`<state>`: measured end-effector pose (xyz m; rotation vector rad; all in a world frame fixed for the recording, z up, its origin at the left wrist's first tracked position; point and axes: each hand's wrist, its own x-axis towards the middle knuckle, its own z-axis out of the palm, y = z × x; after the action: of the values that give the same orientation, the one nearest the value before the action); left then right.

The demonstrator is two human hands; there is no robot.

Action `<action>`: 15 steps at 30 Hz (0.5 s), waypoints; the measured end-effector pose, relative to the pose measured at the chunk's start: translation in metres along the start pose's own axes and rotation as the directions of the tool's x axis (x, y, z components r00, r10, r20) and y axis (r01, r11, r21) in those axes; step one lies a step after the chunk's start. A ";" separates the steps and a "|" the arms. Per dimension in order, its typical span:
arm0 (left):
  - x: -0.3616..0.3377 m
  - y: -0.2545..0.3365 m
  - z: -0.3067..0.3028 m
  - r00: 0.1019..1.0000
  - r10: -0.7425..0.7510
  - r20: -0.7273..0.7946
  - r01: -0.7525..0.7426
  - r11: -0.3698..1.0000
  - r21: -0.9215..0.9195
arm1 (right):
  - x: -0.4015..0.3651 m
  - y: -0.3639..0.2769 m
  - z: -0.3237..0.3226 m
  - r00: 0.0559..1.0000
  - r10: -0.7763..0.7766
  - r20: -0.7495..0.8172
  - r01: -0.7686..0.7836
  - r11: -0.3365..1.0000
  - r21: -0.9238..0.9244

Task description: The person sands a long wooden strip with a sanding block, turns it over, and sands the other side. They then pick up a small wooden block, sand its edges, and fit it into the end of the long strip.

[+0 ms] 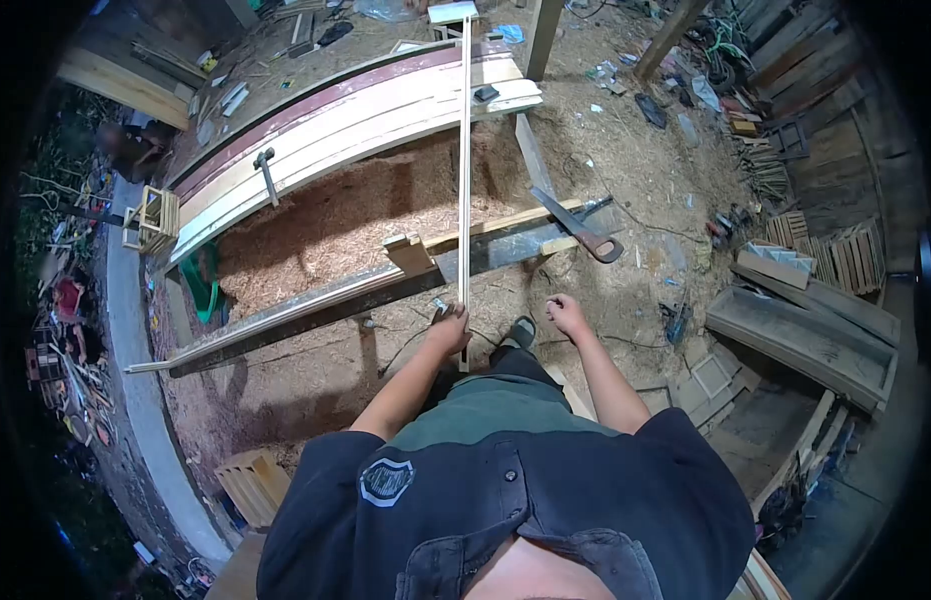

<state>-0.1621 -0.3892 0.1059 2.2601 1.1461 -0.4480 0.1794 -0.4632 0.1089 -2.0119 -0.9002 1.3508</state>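
My left hand (448, 332) is closed around the near end of a long narrow wooden strip (465, 180), which extends straight ahead across the workbench to a small stand at the top. To the right, my right hand (563, 314) hangs over the floor with its fingers curled; whether anything small is inside cannot be made out. A hand saw (577, 226) rests on the right end of the near bench beam (315, 303). On the pale boards (355, 128) of the far bench lie a hammer (268, 177) and a small dark object (485, 93).
Wood shavings (325, 235) cover the ground between the beams. A wooden post (543, 40) stands beyond the bench. At the right are a long wooden box frame (800, 335) and stacked slatted pieces (850, 258). Another person (135, 150) is at the far left.
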 end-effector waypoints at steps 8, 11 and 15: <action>0.014 -0.027 0.002 0.993 0.087 0.074 -0.078 0.990 -0.121 | -0.033 0.014 0.008 0.987 0.065 -0.146 -0.044 0.989 0.143; 0.012 -0.033 -0.005 0.991 0.137 0.010 -0.134 0.980 -0.150 | -0.042 0.007 0.020 0.983 0.093 -0.161 -0.065 0.983 0.172; 0.028 -0.029 -0.022 0.982 0.100 -0.161 -0.130 0.974 -0.186 | -0.022 -0.017 0.027 0.966 -0.036 -0.254 0.034 0.999 -0.011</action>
<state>-0.1686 -0.3447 0.0988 2.2020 1.0739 -0.1132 0.1447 -0.4677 0.1244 -2.1050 -0.8189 1.0406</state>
